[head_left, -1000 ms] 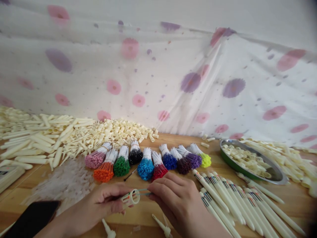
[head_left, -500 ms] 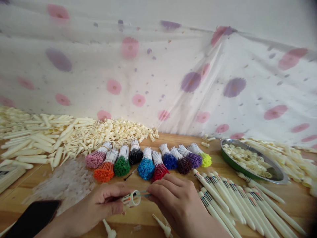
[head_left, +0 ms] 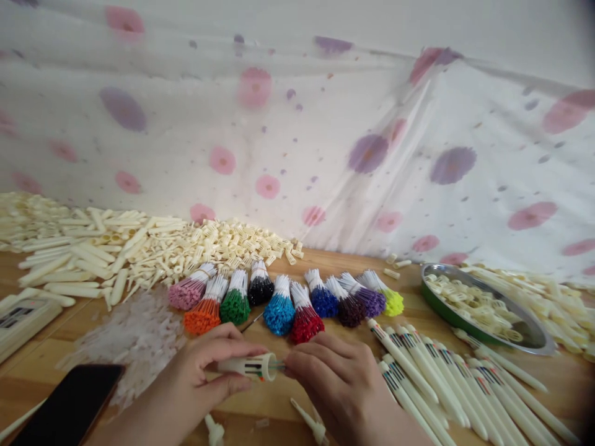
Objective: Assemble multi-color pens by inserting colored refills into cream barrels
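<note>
My left hand [head_left: 204, 371] is closed around a cream pen barrel [head_left: 246, 366] whose open end faces right. My right hand [head_left: 337, 378] pinches a thin refill at that open end; the refill is mostly hidden by my fingers. Just beyond my hands lie several bundles of coloured refills [head_left: 279, 303], from pink and orange through green, black, blue and red to purple and yellow-green. A row of assembled cream pens [head_left: 446, 378] lies to the right of my right hand.
A black phone [head_left: 69, 406] lies at the lower left. Heaps of cream pen parts [head_left: 116, 248] cover the back left of the wooden table. A green-rimmed metal dish [head_left: 483, 306] of small cream pieces stands at the right. Floral cloth hangs behind.
The barrel in my left hand has turned from end-on to lying sideways, and the refill has gone further into it. The view has shifted slightly left.
</note>
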`<state>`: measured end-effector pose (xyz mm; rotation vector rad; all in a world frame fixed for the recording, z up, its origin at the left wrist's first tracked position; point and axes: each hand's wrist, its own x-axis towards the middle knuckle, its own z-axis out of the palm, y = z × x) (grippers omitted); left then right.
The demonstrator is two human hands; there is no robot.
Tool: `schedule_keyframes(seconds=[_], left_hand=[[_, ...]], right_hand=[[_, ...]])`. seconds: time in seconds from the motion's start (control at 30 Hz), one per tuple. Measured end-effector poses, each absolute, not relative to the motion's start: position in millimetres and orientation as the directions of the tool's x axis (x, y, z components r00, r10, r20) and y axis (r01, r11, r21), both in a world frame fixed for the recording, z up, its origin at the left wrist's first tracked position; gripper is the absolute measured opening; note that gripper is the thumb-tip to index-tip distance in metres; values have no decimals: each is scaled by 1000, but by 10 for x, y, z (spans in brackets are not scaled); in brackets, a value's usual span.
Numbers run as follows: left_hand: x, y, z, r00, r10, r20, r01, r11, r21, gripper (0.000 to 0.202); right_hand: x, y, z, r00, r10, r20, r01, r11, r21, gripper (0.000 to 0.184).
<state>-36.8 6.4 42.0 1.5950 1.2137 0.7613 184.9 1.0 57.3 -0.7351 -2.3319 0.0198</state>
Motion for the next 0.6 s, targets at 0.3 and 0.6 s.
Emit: schedule_keyframes(seconds=[0.3,0.6], left_hand=[[-370,51,456,198,980,-24,393,-57,918,23],[-414,152,374,116,990,84,447,-128,885,17]], right_hand=[[1944,32,556,-644,463,609,505,855,-118,19],[1744,287,289,-451,884,-122,892,440,-103,5]])
